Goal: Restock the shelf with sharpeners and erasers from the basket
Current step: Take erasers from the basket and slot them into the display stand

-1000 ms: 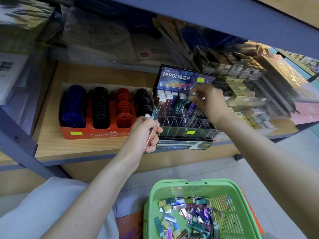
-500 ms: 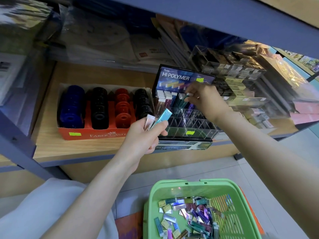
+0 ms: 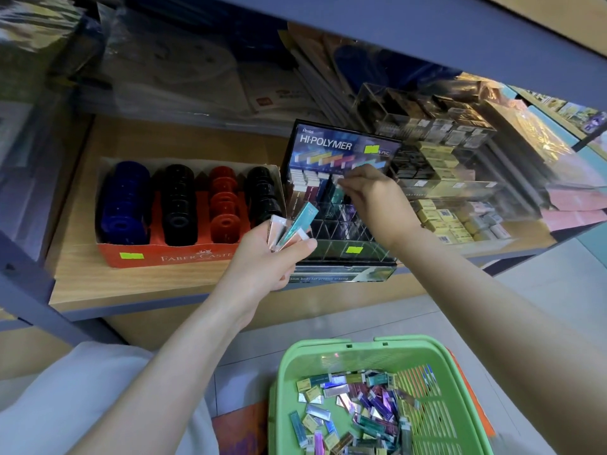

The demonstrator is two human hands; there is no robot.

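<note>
A black Hi-Polymer eraser display (image 3: 345,149) with clear slots stands on the wooden shelf (image 3: 131,284). My right hand (image 3: 371,198) reaches into its upper rows and pinches a teal slim eraser (image 3: 336,193) that stands in a slot. In front of the display, my left hand (image 3: 269,257) grips a few slim erasers (image 3: 292,226), teal and pink, fanned upward. On the floor below sits a green basket (image 3: 328,356) with several loose erasers (image 3: 358,412) of mixed colours.
An orange Faber-Castell box (image 3: 170,256) of round blue, black and red sharpeners stands left of the display. Clear bins of boxed erasers (image 3: 440,159) fill the shelf to the right. A blue shelf beam (image 3: 427,31) runs overhead.
My left hand rose a little and turned, and the erasers it holds now fan out upward. My right hand shifted left and down, deeper into the display's upper slots.
</note>
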